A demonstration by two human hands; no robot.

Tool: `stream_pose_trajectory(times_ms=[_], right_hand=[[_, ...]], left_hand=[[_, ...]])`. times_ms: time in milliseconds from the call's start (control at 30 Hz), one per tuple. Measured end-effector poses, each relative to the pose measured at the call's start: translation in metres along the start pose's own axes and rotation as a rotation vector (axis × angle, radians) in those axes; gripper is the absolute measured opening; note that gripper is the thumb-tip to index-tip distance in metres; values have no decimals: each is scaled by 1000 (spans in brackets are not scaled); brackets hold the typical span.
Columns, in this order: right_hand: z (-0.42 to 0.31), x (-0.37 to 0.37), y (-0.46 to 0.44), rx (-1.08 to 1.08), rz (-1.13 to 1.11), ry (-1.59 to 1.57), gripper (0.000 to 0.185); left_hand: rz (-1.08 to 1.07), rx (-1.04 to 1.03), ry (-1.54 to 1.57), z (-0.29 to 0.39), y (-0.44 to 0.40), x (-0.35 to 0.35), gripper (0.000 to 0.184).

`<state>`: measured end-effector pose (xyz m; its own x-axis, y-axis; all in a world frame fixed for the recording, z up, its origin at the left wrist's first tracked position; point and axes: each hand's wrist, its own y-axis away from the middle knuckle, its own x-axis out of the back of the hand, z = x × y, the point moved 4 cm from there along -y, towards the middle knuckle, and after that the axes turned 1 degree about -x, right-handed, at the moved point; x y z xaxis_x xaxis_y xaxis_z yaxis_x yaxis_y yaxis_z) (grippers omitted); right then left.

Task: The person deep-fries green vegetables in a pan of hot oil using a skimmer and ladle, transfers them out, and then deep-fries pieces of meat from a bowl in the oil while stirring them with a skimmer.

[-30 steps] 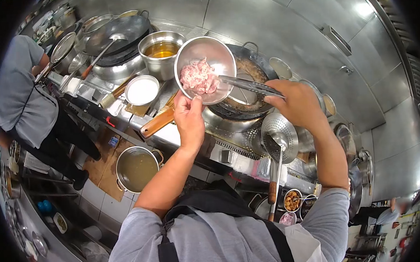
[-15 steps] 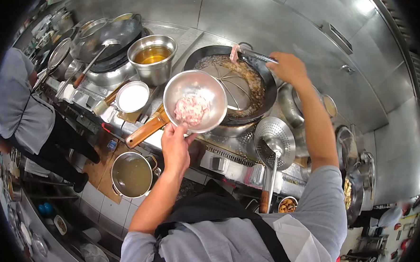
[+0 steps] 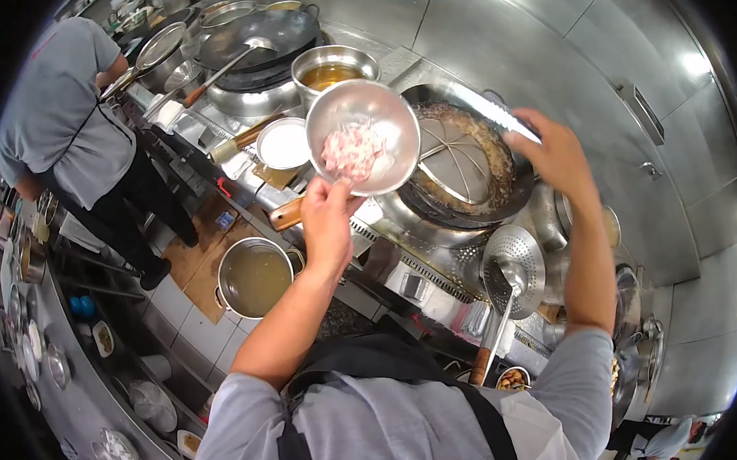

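Steel range (image 3: 398,62) running along a steel wall (image 3: 535,63). A wok (image 3: 520,182) sits near the range's back edge, with a wire frame (image 3: 457,144) inside; a skimmer (image 3: 532,284) lies by the front edge. A stockpot (image 3: 224,269) of cloudy liquid stands before that edge, and a second person (image 3: 66,104) at the range's far-left end. The bowl hides the front of an oil pot (image 3: 334,55) and the head of a wooden handle (image 3: 287,215); glare blurs the tongs, and whether their tips grip anything cannot be told. The left hand (image 3: 328,220), thumb and fingers closed, grasps the near rim of a bowl (image 3: 397,116) containing raw meat (image 3: 352,152), tilted beside the wok. The right hand (image 3: 555,158) is curled around tongs (image 3: 485,105) above the wok.
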<state>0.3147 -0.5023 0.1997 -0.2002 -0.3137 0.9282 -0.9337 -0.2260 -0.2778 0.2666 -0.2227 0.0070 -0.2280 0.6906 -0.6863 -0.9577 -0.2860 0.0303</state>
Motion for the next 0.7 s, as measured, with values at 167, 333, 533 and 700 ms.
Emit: stream_pose_trajectory(times_ms=[167,333,533,700], right_hand=[[-86,28,60,129,-72,149,44],[-98,16,77,303,98,340,37],[-83,25,90,183,55,361,29],[-40,59,93,-34,140,280,32]], left_hand=[[-85,-78,68,11,-7,-23,16],[-208,-106,-7,7,5,-39,17],[-185,73,4,-7,-1,-46,14],[-187,169,-30,-26,-3,-46,11]])
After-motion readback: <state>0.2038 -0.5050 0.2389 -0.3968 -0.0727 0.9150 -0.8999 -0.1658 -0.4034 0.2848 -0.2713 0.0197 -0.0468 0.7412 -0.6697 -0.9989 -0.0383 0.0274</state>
